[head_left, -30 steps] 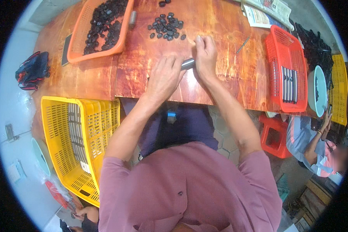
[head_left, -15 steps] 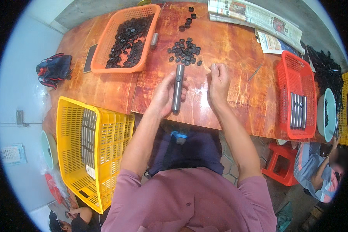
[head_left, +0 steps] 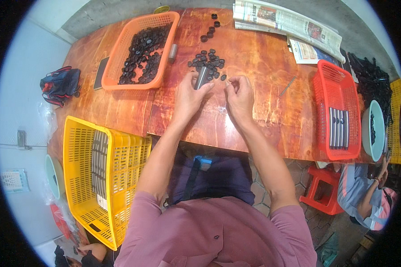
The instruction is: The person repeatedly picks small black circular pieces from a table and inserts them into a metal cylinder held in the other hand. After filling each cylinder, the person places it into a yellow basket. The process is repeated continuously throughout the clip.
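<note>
A dark grey metal tube (head_left: 202,77) is in my left hand (head_left: 189,97), thumb laid along its near side. It tilts with its far end over the edge of a loose pile of small black oval caps (head_left: 206,57). My right hand (head_left: 240,99) is beside it on the right, thumb and forefinger pressed together in a pinch. Whatever lies between those fingertips is too small or hidden to make out. A single black cap (head_left: 223,77) rests on the table just off the right fingertips.
An orange basket (head_left: 165,53) of black caps stands far left, a short tube (head_left: 173,52) beside it. Several tubes lie in a red basket (head_left: 317,93) at right. A yellow crate (head_left: 113,178) holding tubes is near left. Newspapers (head_left: 289,24) and a thin rod (head_left: 287,86) lie on the table.
My left hand has turned the tube and moved its far end toward the pile, covering more of it. My right hand has come left, closer to the tube and the caps.
</note>
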Demonstrator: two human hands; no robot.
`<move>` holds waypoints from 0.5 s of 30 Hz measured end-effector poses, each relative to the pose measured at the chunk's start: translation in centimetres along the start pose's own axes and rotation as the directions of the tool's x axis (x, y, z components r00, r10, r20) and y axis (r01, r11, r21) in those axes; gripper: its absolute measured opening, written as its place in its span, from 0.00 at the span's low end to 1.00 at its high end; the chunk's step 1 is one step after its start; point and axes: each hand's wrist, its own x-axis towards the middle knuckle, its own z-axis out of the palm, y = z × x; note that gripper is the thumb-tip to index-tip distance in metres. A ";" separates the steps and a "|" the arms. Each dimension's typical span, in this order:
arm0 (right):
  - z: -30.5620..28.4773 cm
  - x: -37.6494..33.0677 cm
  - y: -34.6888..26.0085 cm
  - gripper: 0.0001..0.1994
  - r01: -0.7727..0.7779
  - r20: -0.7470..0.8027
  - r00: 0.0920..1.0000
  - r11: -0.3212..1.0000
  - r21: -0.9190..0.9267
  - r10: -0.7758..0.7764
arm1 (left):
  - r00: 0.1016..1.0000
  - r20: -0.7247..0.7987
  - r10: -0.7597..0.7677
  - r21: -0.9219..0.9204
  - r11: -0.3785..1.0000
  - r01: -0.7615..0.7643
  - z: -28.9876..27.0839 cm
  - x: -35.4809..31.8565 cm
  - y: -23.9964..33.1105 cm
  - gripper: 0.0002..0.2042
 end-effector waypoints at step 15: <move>-0.3 0.6 -0.4 0.10 0.129 0.104 0.988 0.976 -0.175 -0.112 | 0.894 0.306 -0.327 -0.802 0.417 0.427 -1.3 -1.5 -4.2 0.14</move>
